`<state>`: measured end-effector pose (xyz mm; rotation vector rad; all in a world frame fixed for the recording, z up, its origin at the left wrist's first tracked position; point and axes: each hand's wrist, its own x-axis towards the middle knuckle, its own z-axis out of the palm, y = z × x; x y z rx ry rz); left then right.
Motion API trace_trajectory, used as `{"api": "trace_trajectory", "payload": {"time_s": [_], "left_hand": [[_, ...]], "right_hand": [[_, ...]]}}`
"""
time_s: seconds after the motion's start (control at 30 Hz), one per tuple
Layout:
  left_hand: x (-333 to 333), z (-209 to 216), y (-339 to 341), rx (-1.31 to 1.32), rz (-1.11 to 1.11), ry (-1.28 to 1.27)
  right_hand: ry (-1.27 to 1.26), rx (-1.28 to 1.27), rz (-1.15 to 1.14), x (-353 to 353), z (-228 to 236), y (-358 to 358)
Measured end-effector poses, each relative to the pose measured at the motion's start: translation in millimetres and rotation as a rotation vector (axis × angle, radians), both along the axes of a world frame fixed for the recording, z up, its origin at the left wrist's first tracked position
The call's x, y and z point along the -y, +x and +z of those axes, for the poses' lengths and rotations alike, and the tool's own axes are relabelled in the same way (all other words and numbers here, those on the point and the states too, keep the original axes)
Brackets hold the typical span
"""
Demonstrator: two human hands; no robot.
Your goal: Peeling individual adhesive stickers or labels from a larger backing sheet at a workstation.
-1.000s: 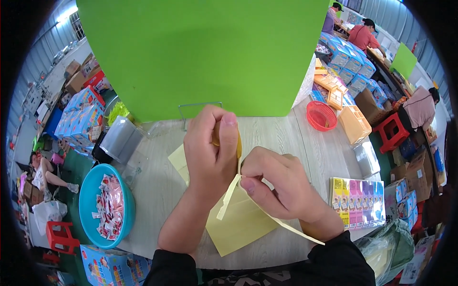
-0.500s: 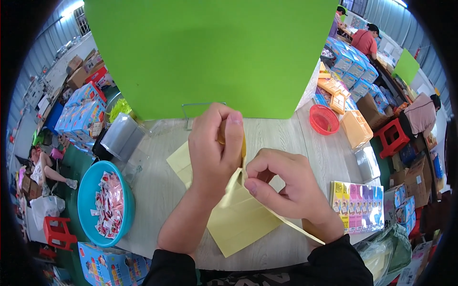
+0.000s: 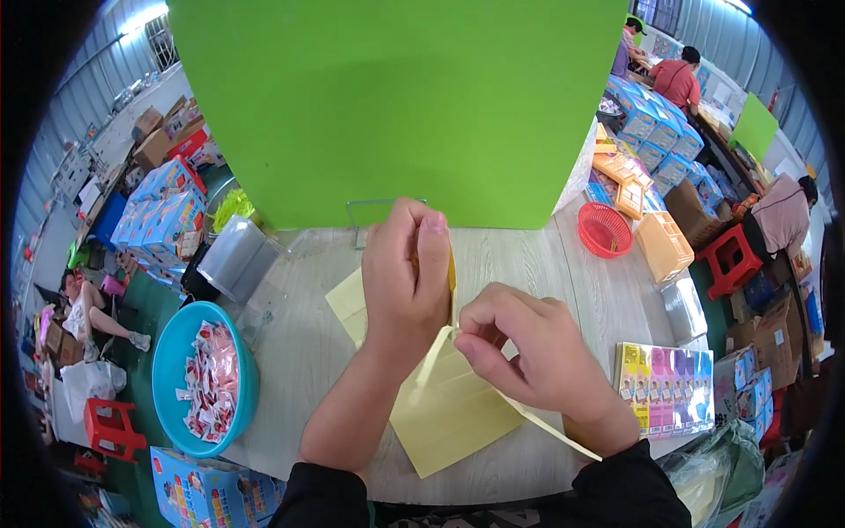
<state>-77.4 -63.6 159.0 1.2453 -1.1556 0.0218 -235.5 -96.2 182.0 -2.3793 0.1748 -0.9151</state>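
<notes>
Since a second ago: scene sits slightly farther right in view; short tail of the pale yellow strip [image 3: 563,434] rides higher, now blurred. Hands keep near the same spot over the counter [image 3: 519,255].

Nearest: black sleeves [image 3: 321,495] at lower edge. Pale yellow sheet [image 3: 458,422] flat on the counter, beneath the hands, partly hidden by them.

Strip bends at the right fingertips, its long end running down past the right wrist. Left hand [image 3: 407,273]: grip curled tight around a yellow item [image 3: 452,271], mostly hidden. Right hand [image 3: 537,352]: thumb and forefinger near each other at the strip's bend; cannot tell whether the tips pinch it.

To the left, teal basin [image 3: 249,392] of small printed packets [image 3: 211,378]. To the right, pack of multicoloured boxes [image 3: 664,387] in shiny wrap. Farther: red plastic basket [image 3: 607,251], orange plastic tray [image 3: 662,245] just beside it; upright green panel [image 3: 396,114] across the counter's back. Beyond, at right: stacked blue cartons [image 3: 647,119], person in red shirt [image 3: 678,81].
</notes>
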Motion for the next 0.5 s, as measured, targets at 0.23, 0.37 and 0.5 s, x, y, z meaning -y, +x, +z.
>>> {"api": "trace_trajectory", "payload": {"time_s": [0.23, 0.37, 0.5], "left_hand": [[1, 5, 1, -0.04, -0.079, 0.113], [4, 4, 0, -0.038, -0.036, 0.013], [0, 2, -6, -0.125, -0.092, 0.039]], "right_hand": [[0.248, -0.057, 0.037, 5, 4, -1], [0.235, -0.065, 0.067, 6, 5, -3], [0.196, -0.015, 0.101, 7, 0, -7]]}}
